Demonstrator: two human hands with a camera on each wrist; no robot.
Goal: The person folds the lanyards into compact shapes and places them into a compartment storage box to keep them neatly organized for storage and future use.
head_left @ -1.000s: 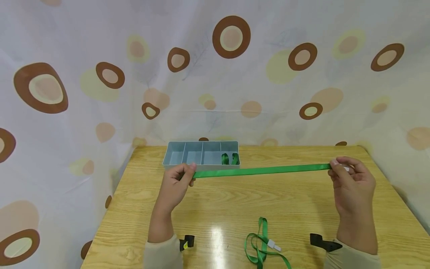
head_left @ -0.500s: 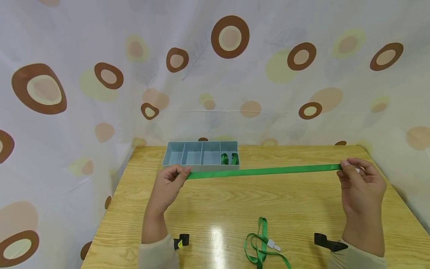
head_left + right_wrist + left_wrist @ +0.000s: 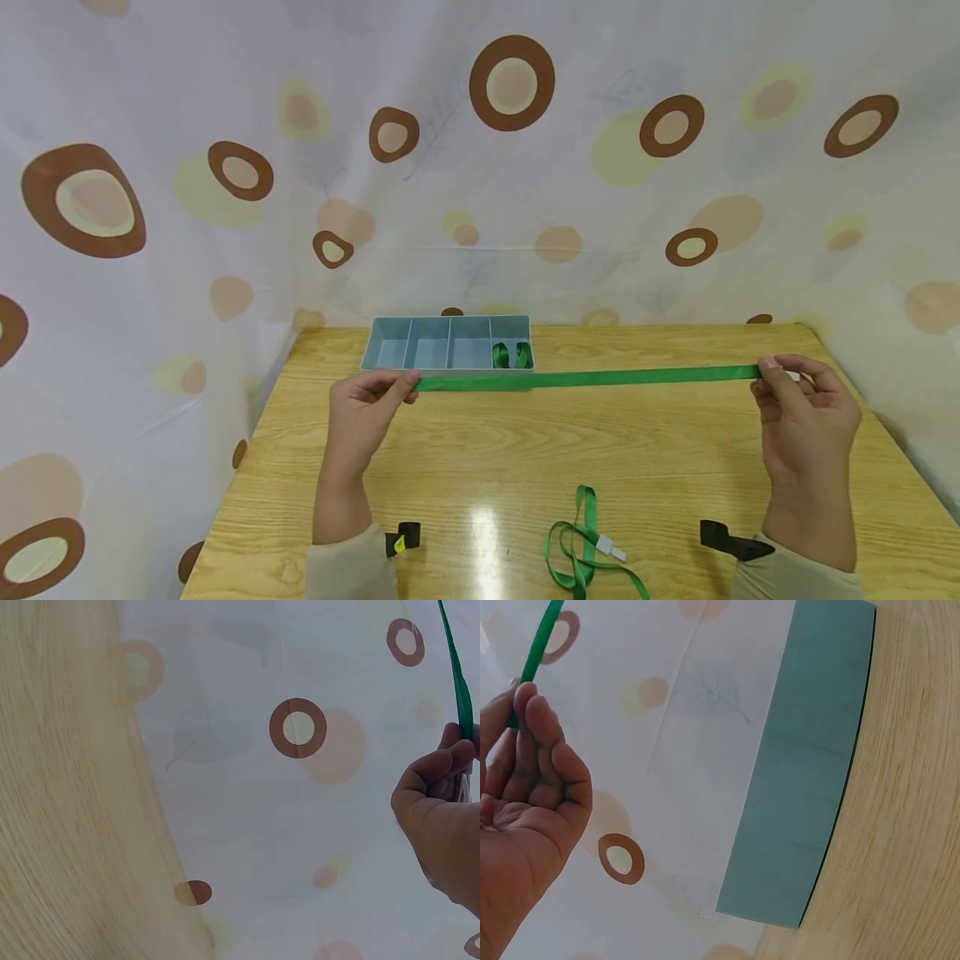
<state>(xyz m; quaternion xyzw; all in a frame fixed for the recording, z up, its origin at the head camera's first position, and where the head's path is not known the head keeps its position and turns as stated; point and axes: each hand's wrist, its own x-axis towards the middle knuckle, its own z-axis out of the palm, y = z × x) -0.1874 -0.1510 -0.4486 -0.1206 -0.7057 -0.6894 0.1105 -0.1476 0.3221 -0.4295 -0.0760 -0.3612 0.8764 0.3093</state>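
Note:
A green lanyard (image 3: 600, 379) is stretched taut and nearly level between my two hands, above the table. My left hand (image 3: 367, 408) pinches its left end between thumb and forefinger. At the other end my right hand (image 3: 806, 417) pinches the strap, and a bit of a white clip (image 3: 795, 377) shows behind the thumb. The left wrist view shows the green strap (image 3: 540, 645) rising from the fingertips of the left hand (image 3: 536, 787). In the right wrist view the right hand (image 3: 442, 802) grips the strap (image 3: 459, 690) at the frame's right edge.
A second green lanyard (image 3: 587, 533) with a white clip lies loosely on the wooden table (image 3: 465, 450) near the front. At the back stands a grey-blue divided box (image 3: 431, 343); its rightmost compartment holds rolled green strap (image 3: 501, 356). A patterned curtain surrounds the table.
The hands have moved apart, left hand leftward and right hand rightward, with more strap showing between them. Over the last half second the left hand has shifted slightly further left.

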